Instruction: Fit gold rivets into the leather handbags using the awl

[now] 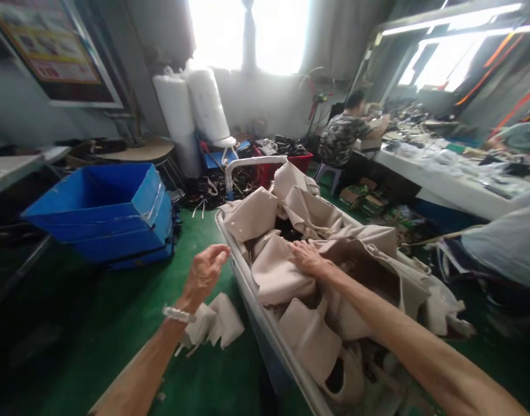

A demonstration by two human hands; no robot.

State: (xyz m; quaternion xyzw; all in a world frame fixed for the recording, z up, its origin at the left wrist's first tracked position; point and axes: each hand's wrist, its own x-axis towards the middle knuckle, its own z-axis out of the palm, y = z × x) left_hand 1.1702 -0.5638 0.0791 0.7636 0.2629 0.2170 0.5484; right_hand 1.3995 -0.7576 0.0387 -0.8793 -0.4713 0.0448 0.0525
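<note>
My right hand lies with fingers spread on a beige leather-like bag in the middle of a heap. Around it are several more beige bags, folded and tilted, some with gaping openings. They fill a long grey-rimmed bin cart with a white push handle at its far end. My left hand, a pale band at its wrist, hovers over the floor just left of the cart's rim. Its fingers are loosely curled together, with nothing visible in them.
Beige pieces lie on the green floor left of the cart. A blue bin stands further left. Behind are white rolls and a red crate. A person sits by a cluttered workbench; another person's clothing shows nearby, right.
</note>
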